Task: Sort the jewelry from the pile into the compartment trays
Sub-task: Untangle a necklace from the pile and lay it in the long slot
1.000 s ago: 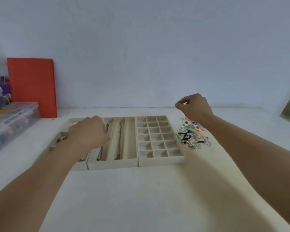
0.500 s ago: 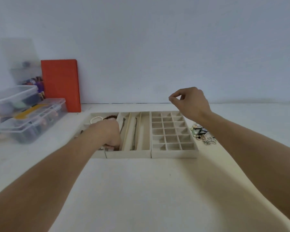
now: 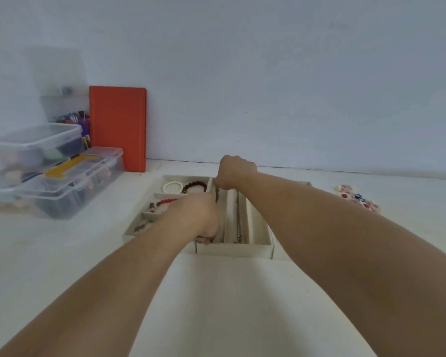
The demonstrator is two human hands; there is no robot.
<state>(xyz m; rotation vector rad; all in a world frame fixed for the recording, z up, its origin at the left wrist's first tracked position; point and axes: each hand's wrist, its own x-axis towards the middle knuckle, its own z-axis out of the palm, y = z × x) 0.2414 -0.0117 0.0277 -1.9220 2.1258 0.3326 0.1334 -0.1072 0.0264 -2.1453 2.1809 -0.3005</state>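
Observation:
Three beige trays sit side by side. The left tray [image 3: 139, 229] holds a pearl bracelet [image 3: 172, 187], a brown bead bracelet [image 3: 195, 186] and a red bead bracelet [image 3: 166, 202]. The middle tray [image 3: 258, 247] has long slots, and one of them holds a necklace [image 3: 238, 217]. My right hand [image 3: 236, 172] pinches the far end of a thin chain necklace [image 3: 216, 195] over the leftmost slot. My left hand [image 3: 202, 219] is closed over the chain's near end at the tray's front. My right arm hides most of the grid tray [image 3: 306, 183]. The jewelry pile [image 3: 355, 198] lies to the right.
Stacked clear plastic boxes [image 3: 62, 181] full of small items stand at the left. An orange board [image 3: 117, 127] leans on the wall behind them. White table surface [image 3: 229, 292] stretches in front of the trays.
My right hand has moved left from above the pile to the far end of the long-slot tray. My left hand has dropped to that slot's near end. The view has shifted left.

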